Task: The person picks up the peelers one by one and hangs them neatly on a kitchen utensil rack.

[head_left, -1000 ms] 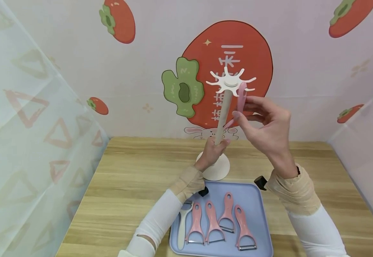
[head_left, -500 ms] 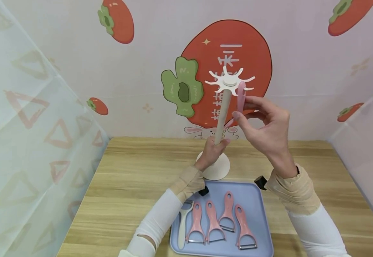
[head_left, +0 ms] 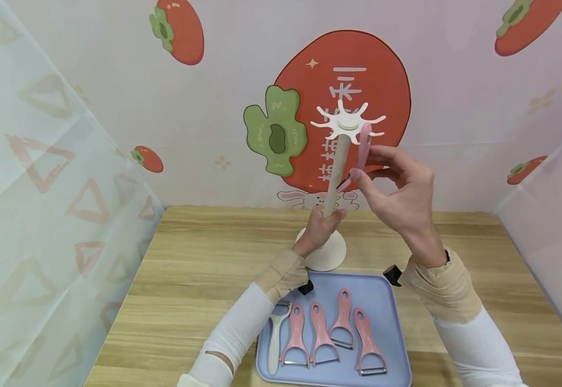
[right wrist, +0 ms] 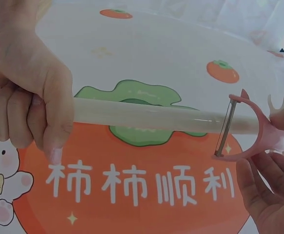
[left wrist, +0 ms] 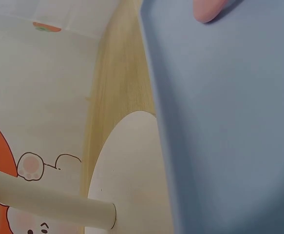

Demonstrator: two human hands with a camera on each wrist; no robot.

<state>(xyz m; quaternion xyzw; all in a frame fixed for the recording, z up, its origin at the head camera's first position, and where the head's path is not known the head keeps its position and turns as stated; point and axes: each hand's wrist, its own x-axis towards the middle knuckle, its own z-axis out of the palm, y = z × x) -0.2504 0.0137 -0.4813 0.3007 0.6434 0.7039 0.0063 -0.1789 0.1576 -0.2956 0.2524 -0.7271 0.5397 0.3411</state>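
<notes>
Almost no change was shown from the earlier frames: the pink peeler was still pinched between thumb and fingers of the right hand, its handle end held at the prongs of the white rack; whether it was hooked on could not be told. The rack was still gripped lower down by the curled left hand. On the wood-grained table, four more pink peelers and a white peeler were held in a blue tray. The wall was printed with red persimmons.
</notes>
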